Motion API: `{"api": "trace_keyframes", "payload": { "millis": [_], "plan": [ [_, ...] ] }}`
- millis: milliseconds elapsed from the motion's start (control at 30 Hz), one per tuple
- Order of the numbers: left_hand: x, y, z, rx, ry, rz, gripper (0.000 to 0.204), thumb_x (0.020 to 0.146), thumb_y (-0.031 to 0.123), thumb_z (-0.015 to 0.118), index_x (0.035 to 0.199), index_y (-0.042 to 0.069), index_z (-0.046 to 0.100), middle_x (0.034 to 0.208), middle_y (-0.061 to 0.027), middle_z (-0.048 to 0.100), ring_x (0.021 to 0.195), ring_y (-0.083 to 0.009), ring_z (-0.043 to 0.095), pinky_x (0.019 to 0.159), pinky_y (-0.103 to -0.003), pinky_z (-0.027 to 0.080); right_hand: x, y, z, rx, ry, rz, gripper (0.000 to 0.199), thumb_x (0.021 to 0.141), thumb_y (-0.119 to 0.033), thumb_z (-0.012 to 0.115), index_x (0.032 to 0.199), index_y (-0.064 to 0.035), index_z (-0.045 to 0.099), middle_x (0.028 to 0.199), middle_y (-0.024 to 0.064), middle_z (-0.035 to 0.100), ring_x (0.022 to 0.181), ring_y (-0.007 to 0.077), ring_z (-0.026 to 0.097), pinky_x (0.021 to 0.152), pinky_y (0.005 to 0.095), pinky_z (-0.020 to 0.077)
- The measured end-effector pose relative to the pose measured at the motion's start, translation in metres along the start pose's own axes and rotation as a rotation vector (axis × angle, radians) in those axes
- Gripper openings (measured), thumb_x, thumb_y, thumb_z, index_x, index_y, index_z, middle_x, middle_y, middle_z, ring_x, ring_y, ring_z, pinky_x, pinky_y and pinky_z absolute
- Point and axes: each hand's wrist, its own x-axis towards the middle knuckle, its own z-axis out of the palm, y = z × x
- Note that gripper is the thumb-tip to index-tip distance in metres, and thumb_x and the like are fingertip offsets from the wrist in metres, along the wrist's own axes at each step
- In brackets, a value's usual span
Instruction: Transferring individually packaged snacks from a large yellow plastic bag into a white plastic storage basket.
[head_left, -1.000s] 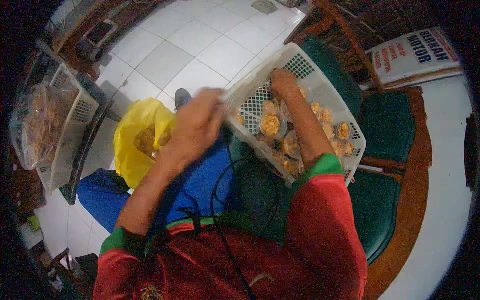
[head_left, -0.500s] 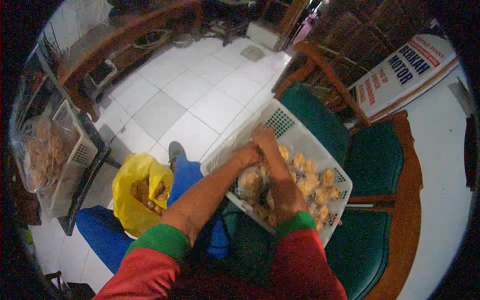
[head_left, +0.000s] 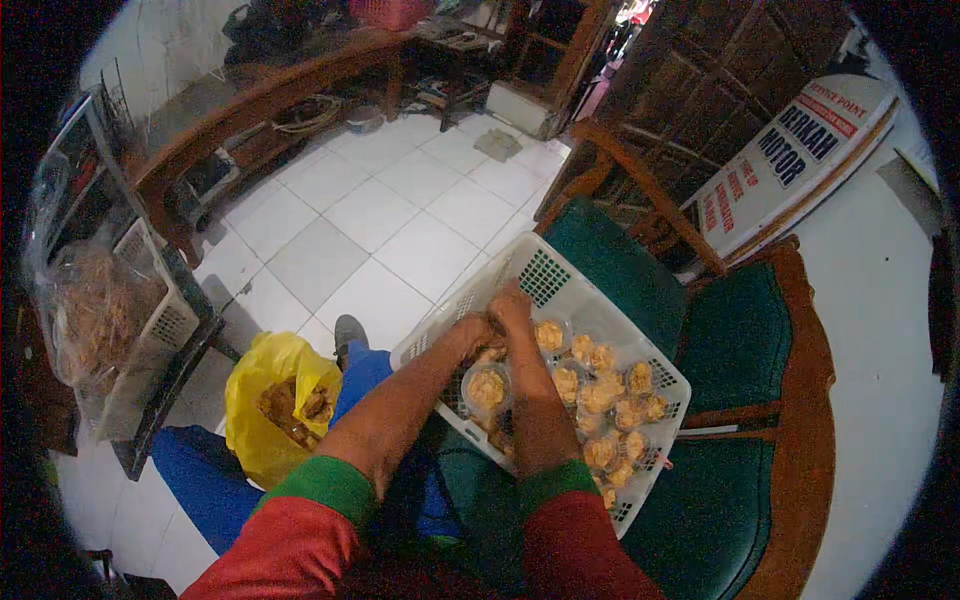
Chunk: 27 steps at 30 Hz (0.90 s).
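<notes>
Left hand (head_left: 474, 334), right hand (head_left: 512, 308) close together inside white rectangular plastic basket (head_left: 603, 308).
Fingers hidden; cannot tell openness or grip. Clear round plastic tubs of golden food (head_left: 486, 388) in basket, beside wrists.

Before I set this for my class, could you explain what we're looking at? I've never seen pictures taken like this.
There is no machine here: these are a person's own bare hands. A wide fisheye camera on their head looks down, so straight edges bend and the forearms enter from below. The left hand and right hand meet inside a white plastic basket, which appears to rest on a green padded seat. In it are clear round containers of golden-brown food. Whether the hands hold anything is hard to tell, as the fingers are hidden. Left of the basket, an open yellow bag holds brown pieces.
</notes>
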Motion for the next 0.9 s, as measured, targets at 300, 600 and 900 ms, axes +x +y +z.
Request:
{"api": "trace_keyframes", "payload": {
  "millis": [300, 600, 900],
  "plan": [
    [-0.026, 0.034, -0.028, -0.691, -0.172, 0.087, 0.021, 0.076, 0.024, 0.070, 0.088, 0.007, 0.064, 0.078, -0.0038, 0.063, 0.065, -0.0194, 0.058, 0.052, -0.036, 0.047, -0.023, -0.014, -0.096, 0.426, 0.002, 0.261, 0.056, 0.073, -0.021, 0.060, 0.122, 0.0026, 0.045, 0.117, 0.0289, 0.052, 0.108, 0.0406, 0.053, 0.087, 0.0490, 0.0439],
    [-0.118, 0.091, -0.066, -1.170, -0.091, 0.229, 0.042, 0.073, 0.012, 0.068, 0.113, 0.008, 0.054, 0.103, -0.0046, 0.061, 0.094, -0.0191, 0.058, 0.077, -0.039, 0.051, -0.088, -0.051, -0.201, 0.501, 0.356, -0.060, 0.058, 0.069, -0.012, 0.062, 0.123, -0.0021, 0.042, 0.098, 0.0269, 0.057, 0.097, 0.0442, 0.053, 0.084, 0.0477, 0.0446],
    [-0.300, 0.002, -0.174, -0.592, 0.674, 0.667, 0.061, 0.069, 0.022, 0.077, 0.121, 0.002, 0.052, 0.102, -0.0110, 0.063, 0.089, -0.0216, 0.063, 0.077, -0.033, 0.054, -0.166, -0.198, -0.260, 0.696, 0.592, -0.733, 0.050, 0.072, -0.016, 0.065, 0.117, -0.0023, 0.047, 0.103, 0.0255, 0.059, 0.097, 0.0361, 0.060, 0.082, 0.0411, 0.0475]
  ]
}}
